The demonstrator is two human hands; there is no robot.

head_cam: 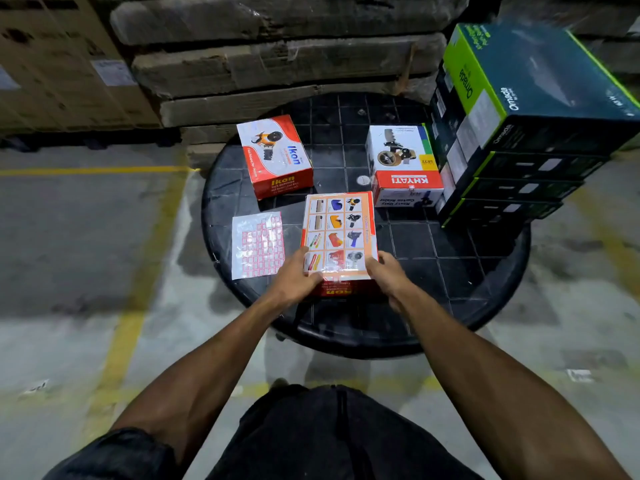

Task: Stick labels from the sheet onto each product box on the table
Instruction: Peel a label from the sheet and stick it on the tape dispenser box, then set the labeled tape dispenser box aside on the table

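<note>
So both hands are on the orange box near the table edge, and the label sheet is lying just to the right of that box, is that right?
Not quite. The head view shows the left hand and right hand on the orange box near the table edge, but the label sheet lies just to the left of that box, not the right.

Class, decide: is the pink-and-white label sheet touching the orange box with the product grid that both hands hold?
Apart. The head view shows a strip of black table between the label sheet and the orange grid box.
</note>
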